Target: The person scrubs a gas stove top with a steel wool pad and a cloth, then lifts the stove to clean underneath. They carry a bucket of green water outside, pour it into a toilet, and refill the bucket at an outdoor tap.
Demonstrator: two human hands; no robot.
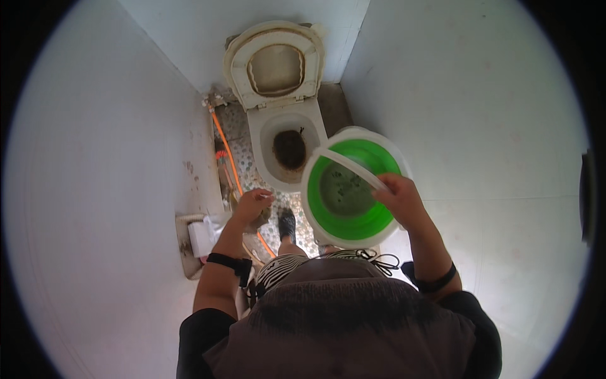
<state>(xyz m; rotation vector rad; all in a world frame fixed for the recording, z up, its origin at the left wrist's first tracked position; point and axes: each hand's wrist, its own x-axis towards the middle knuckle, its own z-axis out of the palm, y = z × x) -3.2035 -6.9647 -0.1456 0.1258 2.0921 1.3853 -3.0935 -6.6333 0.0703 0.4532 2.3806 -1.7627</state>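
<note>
My right hand [397,196] grips the white handle of a green and white bucket [355,189], in front and to the right of the toilet bowl. Grayish water with dark bits lies in the bucket's bottom. The toilet bowl [265,137] has dark brown stains and dark contents; its stained seat and lid [239,71] are raised. My left hand [255,203] is over the floor left of the bucket, fingers curled and apart, with no object plainly in it.
An orange hose [227,147] runs along the pebbled floor at the left, from a wall valve [211,102]. A brush with red bristles [221,155] lies near it. A wall recess [182,222] holds a white package [199,239]. Close walls stand on both sides.
</note>
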